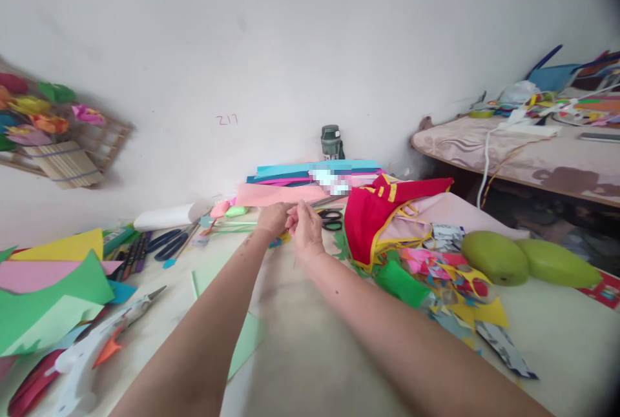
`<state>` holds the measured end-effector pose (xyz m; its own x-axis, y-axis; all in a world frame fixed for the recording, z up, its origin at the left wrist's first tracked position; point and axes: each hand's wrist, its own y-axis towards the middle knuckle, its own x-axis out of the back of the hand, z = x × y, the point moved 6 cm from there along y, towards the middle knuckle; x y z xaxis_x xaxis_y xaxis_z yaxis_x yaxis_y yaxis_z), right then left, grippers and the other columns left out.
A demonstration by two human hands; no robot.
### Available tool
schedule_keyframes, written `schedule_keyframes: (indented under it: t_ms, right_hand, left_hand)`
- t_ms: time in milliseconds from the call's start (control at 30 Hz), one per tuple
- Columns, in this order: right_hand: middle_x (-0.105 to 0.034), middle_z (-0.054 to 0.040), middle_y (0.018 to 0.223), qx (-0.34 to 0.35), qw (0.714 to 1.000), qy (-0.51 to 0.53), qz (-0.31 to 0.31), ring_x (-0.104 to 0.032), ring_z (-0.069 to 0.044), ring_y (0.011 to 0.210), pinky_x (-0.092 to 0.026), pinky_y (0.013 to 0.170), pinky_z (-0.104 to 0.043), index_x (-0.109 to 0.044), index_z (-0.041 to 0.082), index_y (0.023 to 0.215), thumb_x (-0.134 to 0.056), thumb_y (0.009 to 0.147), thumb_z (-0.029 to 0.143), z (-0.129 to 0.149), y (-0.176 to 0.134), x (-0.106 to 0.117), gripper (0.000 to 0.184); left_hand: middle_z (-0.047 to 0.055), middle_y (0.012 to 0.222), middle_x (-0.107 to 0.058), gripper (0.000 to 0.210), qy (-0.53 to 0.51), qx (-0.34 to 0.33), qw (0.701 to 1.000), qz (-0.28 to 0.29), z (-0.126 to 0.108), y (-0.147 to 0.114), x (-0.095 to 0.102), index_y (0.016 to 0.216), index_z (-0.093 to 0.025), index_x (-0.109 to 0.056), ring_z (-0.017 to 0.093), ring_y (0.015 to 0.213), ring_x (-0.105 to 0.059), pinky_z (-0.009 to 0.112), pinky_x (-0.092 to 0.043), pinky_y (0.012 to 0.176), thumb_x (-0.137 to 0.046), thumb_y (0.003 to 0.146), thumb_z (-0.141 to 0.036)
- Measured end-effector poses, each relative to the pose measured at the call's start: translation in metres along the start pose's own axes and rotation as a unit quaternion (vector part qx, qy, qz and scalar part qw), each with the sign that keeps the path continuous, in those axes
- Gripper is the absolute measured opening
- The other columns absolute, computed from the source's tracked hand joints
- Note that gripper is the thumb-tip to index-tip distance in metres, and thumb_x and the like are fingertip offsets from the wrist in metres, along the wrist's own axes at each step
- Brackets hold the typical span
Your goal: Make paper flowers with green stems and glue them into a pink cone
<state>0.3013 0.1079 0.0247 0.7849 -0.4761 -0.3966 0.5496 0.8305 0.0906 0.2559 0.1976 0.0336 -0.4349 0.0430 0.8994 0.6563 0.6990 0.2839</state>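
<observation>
Near the middle of the table, my left hand and my right hand meet with fingertips close together. Both are closed, fingers pinched; whatever sits between them is too small or hidden to make out. Just right of my right hand lie scissors with black handles. Behind the hands is a pink sheet of paper, with stacked blue paper further back. Thin green strips lie left of my left hand. A pale green sheet lies partly under my left forearm.
Left: a white glue gun, coloured paper, pens, navy-handled scissors and a white roll. Right: red cloth with yellow trim, paper scraps and green fruits. A dark bottle stands by the wall.
</observation>
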Motion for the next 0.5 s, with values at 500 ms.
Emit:
schedule_keyframes:
  t_ms: [500]
  right_hand:
    - [-0.054,0.0007,0.043,-0.118,0.933,-0.095,0.326,-0.031,-0.004,0.027,-0.015,0.029,-0.017,-0.054,0.014,0.071,-0.043,0.081,0.043,0.016,-0.047,-0.045,0.033]
  left_hand:
    - [0.007,0.064,-0.061,0.039,-0.443,0.164,0.874,-0.114,0.012,-0.11,0.081,0.074,-0.012,-0.066,0.013,0.058,-0.054,0.025,-0.043,0.059,-0.054,0.071,-0.049]
